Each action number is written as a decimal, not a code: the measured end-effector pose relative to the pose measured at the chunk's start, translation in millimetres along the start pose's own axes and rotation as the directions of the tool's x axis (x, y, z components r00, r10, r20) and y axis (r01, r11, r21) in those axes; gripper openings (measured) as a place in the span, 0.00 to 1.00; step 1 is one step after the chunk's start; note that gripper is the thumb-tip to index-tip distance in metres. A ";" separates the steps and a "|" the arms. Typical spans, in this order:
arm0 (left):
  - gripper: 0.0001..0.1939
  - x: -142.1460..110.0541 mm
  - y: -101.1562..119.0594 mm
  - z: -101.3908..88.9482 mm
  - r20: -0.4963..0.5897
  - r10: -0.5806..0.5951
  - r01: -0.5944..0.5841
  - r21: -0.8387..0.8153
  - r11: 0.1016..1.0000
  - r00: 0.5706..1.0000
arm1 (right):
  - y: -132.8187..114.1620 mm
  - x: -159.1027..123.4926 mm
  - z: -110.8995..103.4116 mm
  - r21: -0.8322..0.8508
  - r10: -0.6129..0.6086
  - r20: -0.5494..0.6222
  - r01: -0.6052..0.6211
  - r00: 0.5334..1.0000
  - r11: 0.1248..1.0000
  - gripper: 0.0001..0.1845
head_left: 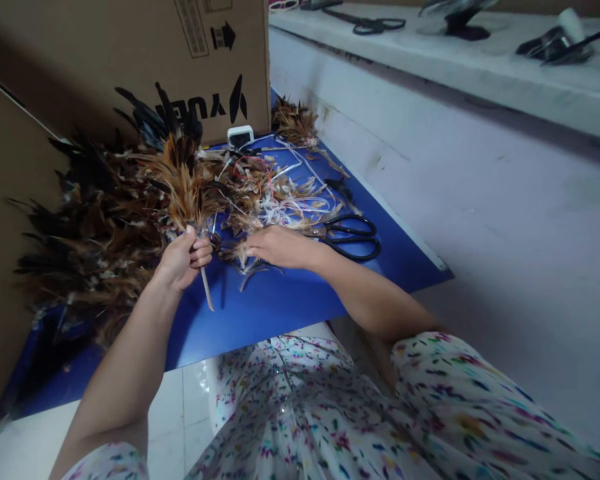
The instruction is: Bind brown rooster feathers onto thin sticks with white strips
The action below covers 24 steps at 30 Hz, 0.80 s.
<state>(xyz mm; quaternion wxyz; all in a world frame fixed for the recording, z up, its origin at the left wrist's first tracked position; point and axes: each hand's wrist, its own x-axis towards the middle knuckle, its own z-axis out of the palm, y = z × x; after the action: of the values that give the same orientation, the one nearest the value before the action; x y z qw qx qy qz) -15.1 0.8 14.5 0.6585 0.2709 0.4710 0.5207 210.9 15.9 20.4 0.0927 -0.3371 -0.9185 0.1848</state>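
The left hand [184,260] is closed around a stick [207,289], its fingers curled over and the thumb on top. The stick's pale end pokes out below the hand, and the bundle [184,190] of brown feathers fans out just above it, dark plumes at the tip. To the right of that hand, the right hand [283,247] reaches in over the bench [245,313], fingers bent down and held together at some loose feathers [237,253] (whether it pinches one, I cannot tell). The two hands are near each other but apart.

Left of the left hand, and beyond it, spreads a big dark pile [95,220] of feathers. Scissors [353,237] with black handles lie just beyond the right wrist, their blades partly out of sight. Past the right hand are white strings [305,208] and a red string [253,163] among more feathers. Farther beyond both hands are a small white device [241,136], a carton [220,60] (its lettering upside down) and a smaller brown clump [294,122] by the wall.
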 end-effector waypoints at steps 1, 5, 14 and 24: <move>0.19 -0.2 0.1 0.3 -0.004 -0.004 0.004 0.000 1.000 1.000 | 4.1 -0.4 -3.0 -0.001 0.031 -0.061 -0.031 0.998 1.000 0.14; 0.19 -0.8 -0.2 0.1 0.004 0.002 -0.002 0.004 1.000 1.000 | 33.4 -3.1 -14.8 0.002 0.235 -0.356 -0.251 0.904 0.968 0.15; 0.18 0.7 -2.2 -1.3 0.035 0.011 -0.012 0.035 0.999 0.999 | 89.8 -0.2 -8.5 -0.129 0.550 -0.399 -0.639 0.734 0.758 0.21; 0.19 0.0 -2.5 -1.0 0.069 0.017 -0.021 0.059 0.998 0.997 | 97.1 4.5 -12.8 0.002 0.606 -0.359 -0.649 0.710 0.761 0.12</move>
<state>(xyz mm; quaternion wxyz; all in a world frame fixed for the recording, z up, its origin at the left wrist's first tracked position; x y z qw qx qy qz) -14.9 -0.2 11.9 0.6610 0.3125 0.4609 0.5030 268.1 90.8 -6.8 0.1595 -0.6608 -0.7282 0.0872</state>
